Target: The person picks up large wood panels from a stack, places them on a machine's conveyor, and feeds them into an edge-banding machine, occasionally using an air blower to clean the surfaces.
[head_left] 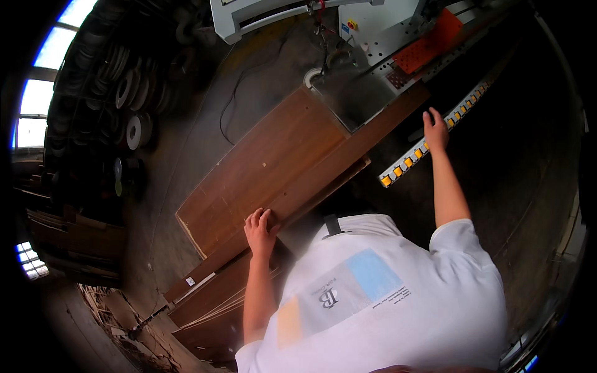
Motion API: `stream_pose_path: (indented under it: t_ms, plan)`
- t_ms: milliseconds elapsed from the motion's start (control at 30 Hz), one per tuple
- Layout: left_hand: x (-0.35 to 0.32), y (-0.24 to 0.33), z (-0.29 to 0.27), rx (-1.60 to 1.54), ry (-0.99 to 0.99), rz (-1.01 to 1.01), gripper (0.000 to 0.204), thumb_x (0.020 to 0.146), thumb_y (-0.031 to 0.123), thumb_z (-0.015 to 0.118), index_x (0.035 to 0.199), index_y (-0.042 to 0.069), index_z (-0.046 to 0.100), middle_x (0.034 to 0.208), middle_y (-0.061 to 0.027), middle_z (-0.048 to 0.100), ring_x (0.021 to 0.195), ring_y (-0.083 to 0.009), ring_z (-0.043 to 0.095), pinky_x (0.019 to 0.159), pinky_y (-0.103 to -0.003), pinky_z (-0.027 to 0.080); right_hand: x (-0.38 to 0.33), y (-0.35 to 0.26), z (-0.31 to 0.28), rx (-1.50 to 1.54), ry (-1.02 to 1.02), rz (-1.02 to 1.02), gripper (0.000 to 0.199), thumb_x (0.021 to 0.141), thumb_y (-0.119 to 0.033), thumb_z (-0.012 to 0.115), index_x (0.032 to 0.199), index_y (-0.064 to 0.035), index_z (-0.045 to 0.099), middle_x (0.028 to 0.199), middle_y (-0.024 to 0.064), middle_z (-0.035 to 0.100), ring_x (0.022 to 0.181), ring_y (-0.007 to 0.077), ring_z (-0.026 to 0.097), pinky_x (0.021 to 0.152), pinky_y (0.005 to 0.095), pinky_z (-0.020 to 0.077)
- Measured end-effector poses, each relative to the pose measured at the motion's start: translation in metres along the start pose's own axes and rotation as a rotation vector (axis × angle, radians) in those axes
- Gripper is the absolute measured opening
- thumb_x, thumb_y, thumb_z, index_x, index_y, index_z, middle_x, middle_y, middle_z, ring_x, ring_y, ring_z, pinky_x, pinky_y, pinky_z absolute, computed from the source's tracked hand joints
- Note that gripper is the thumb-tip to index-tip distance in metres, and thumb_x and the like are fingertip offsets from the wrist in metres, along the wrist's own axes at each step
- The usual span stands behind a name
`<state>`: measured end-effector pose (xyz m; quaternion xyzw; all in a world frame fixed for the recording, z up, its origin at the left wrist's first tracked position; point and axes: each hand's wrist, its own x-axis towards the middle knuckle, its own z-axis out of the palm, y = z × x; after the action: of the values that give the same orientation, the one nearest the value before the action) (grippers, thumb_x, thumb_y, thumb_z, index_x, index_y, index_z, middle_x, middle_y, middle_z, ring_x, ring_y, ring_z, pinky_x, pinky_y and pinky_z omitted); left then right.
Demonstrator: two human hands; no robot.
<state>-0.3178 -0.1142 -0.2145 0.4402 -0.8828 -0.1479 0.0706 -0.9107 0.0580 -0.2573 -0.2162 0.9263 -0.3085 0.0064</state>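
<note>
A long brown wooden panel (264, 165) stretches diagonally from the lower left up to the machine. Along its near side runs a narrow brown board (323, 163). My left hand (261, 231) rests on this board, its fingers apart and bent, fingertips touching the wood. Farther right, my right hand (436, 129) lies over a grey roller rail (407, 163) with a row of yellow rollers. Its thumb and fingers are apart; the palm's contact with the rail is hidden.
A pale machine (373, 37) with a perforated orange-red part (429, 45) stands at the far end. More brown boards (214, 304) lie by my left forearm. Reels (138, 130) fill dark racks at left. A cable (231, 102) trails over the floor; wood scraps (102, 311) lie lower left.
</note>
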Motion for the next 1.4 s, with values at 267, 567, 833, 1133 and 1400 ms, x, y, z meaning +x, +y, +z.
stream_pose_path:
  t_ms: [267,567,833,1133,1400]
  plan:
    - [0.01,-0.01,0.003,-0.015,0.063,0.064,0.057,0.067,0.021,0.084,0.121,0.016,0.063,0.13,-0.0078,0.058,0.12,-0.0324,0.051,0.101,-0.045,0.042,-0.107,-0.1,0.039,0.164,-0.082,-0.41,0.044,0.09,-0.026,0.067,0.129,-0.0066,0.06,0.136,0.0119,0.059,0.127,0.0313,0.052,0.108,0.0419,0.0402]
    - [0.046,-0.006,0.002,0.027,0.102,0.081,0.058,0.069,0.022,0.083,0.123,0.017,0.063,0.13,-0.0072,0.059,0.12,-0.032,0.052,0.101,-0.045,0.042,-0.11,-0.144,0.073,-0.057,-0.23,-0.546,0.066,0.09,-0.041,0.064,0.141,-0.0025,0.048,0.154,0.016,0.039,0.144,0.0327,0.034,0.118,0.0442,0.0273]
    - [0.09,0.003,0.005,0.007,0.092,0.026,0.057,0.071,0.023,0.082,0.125,0.019,0.062,0.132,-0.0064,0.057,0.123,-0.0302,0.05,0.101,-0.045,0.04,-0.096,-0.17,0.1,-0.138,-0.207,-0.542,0.084,0.089,-0.051,0.063,0.143,0.0092,0.038,0.155,0.0282,0.029,0.146,0.0398,0.026,0.12,0.0451,0.023]
    - [0.13,-0.007,0.011,-0.033,0.081,0.072,0.052,0.074,0.02,0.08,0.123,0.018,0.062,0.144,-0.0085,0.052,0.132,-0.0305,0.047,0.103,-0.045,0.04,-0.063,-0.169,0.117,-0.226,-0.217,-0.505,0.094,0.089,-0.059,0.059,0.147,0.0105,0.031,0.158,0.0281,0.023,0.147,0.0408,0.022,0.121,0.0444,0.0205]
    - [0.108,-0.047,-0.019,-0.139,0.106,0.053,0.047,0.074,0.014,0.079,0.119,0.011,0.064,0.142,-0.0119,0.054,0.129,-0.0339,0.051,0.107,-0.043,0.043,-0.05,-0.174,0.105,-0.241,-0.309,-0.471,0.097,0.086,-0.058,0.063,0.147,0.0102,0.032,0.158,0.0276,0.021,0.148,0.0391,0.02,0.122,0.0444,0.0191]
